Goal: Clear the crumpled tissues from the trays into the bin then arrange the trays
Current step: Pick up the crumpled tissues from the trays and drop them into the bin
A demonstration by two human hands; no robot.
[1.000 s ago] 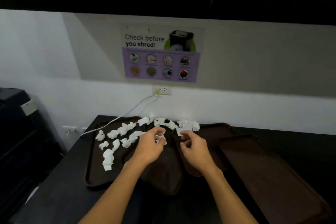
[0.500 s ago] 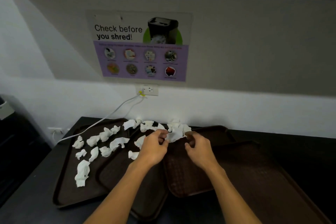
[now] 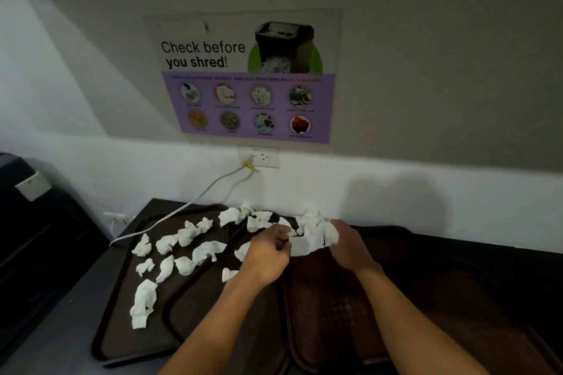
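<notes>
Both hands meet over the middle of the dark trays (image 3: 122, 329) on the bench (image 3: 54, 341). The left hand (image 3: 266, 256) has its fingers closed on a bunch of white tissues (image 3: 313, 237), and the right hand (image 3: 350, 248) holds the same bunch from the other side, fingers curled around it. More crumpled tissues (image 3: 182, 250) lie scattered on the trays to the left of the left hand, and some behind it near the wall. A white cable (image 3: 182, 207) runs from the wall socket (image 3: 262, 157) down behind these tissues.
</notes>
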